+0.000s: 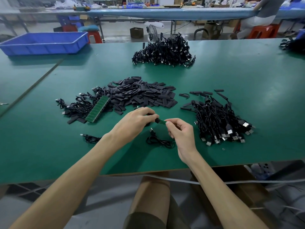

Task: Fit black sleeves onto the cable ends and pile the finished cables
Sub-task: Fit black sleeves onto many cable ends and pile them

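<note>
Over the green matte tabletop (214, 76), the left hand (135, 121) has its grip closed on a short black sleeve (156, 120), while the right hand (179, 131) pinches the end of a small green circuit-board strip (162, 121) between thumb and forefinger; the strip's other end meets the sleeve's mouth, and how far it is inside cannot be told. Just nearer than the hands, a thin black coiled cable (159, 141) lies on the tabletop, seemingly trailing from the held piece. Beyond the hands spreads a broad heap of flat black sleeves (140, 95), with a long green panel of joined circuit boards (97, 109) leaning on its left edge beside a tangle of black cables (76, 104). Right of the hands sits a pile of black cables with silver plugs (219, 121). Far beyond the hands rises a larger mound of black cables (165, 50), and a blue plastic tray (44, 42) stands at the far left.
</note>
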